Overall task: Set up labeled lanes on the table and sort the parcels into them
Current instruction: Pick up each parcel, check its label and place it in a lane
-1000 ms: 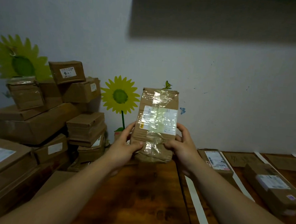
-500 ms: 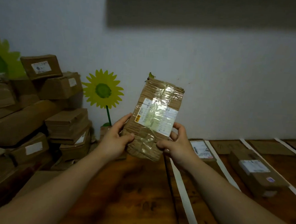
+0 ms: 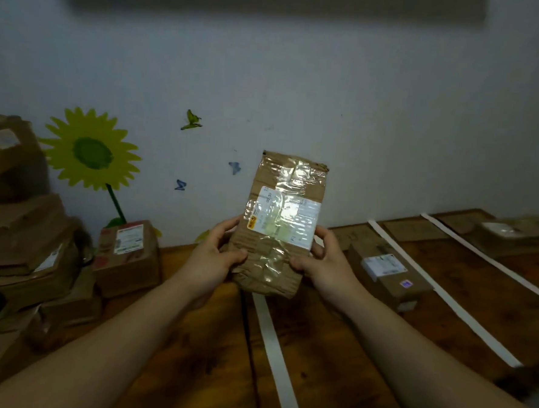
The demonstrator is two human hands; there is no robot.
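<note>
At the centre of the frame I hold a taped cardboard parcel upright above the wooden table. My left hand and right hand grip its lower sides. To place it well, I should read its label, then lower it flat between the white tape strips, probably beside the sorted parcel at right.
</note>
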